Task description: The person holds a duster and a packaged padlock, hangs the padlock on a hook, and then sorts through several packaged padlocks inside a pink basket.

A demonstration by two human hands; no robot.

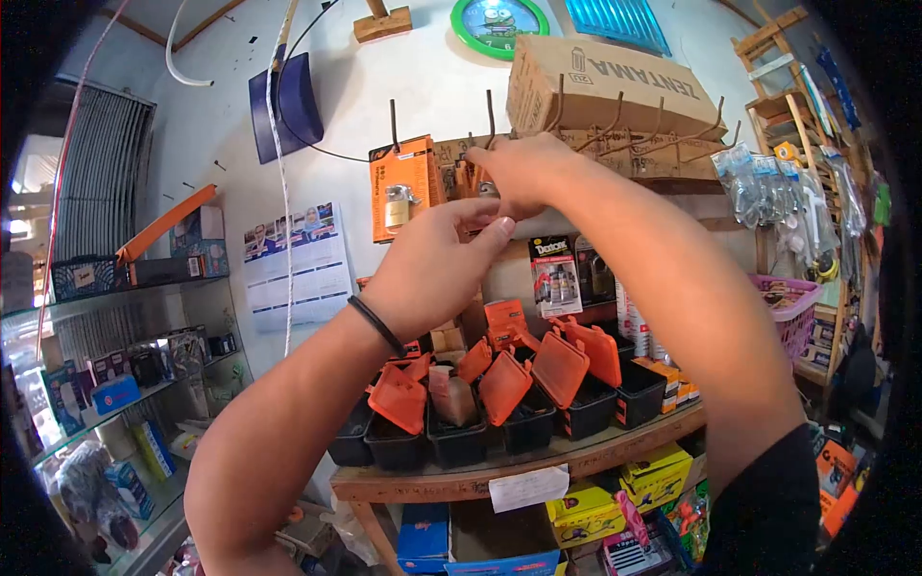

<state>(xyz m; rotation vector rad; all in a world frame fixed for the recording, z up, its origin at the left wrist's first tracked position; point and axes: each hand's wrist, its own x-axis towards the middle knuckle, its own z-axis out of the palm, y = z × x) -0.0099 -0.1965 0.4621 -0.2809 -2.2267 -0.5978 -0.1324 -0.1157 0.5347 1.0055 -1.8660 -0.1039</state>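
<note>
Both of my hands are raised at the wall hooks, close together. My left hand point(442, 254), with a black band on the wrist, has its thumb and fingers pressed together beside the packs; what it pinches is hidden. My right hand point(528, 173) reaches over small orange packs point(465, 180) on a hook, its fingers curled, and its grip cannot be made out. Left of my hands hangs an orange card with a brass padlock point(398, 208). Below them hangs a Dextone glue pack point(555, 278).
A Zentama carton point(615, 86) lies above the metal hooks. Black bins with orange lids point(504, 386) line the wooden shelf point(519, 470) below. At the left stands a glass shelf point(115, 413) with boxes; a pink basket point(789, 312) is at the right.
</note>
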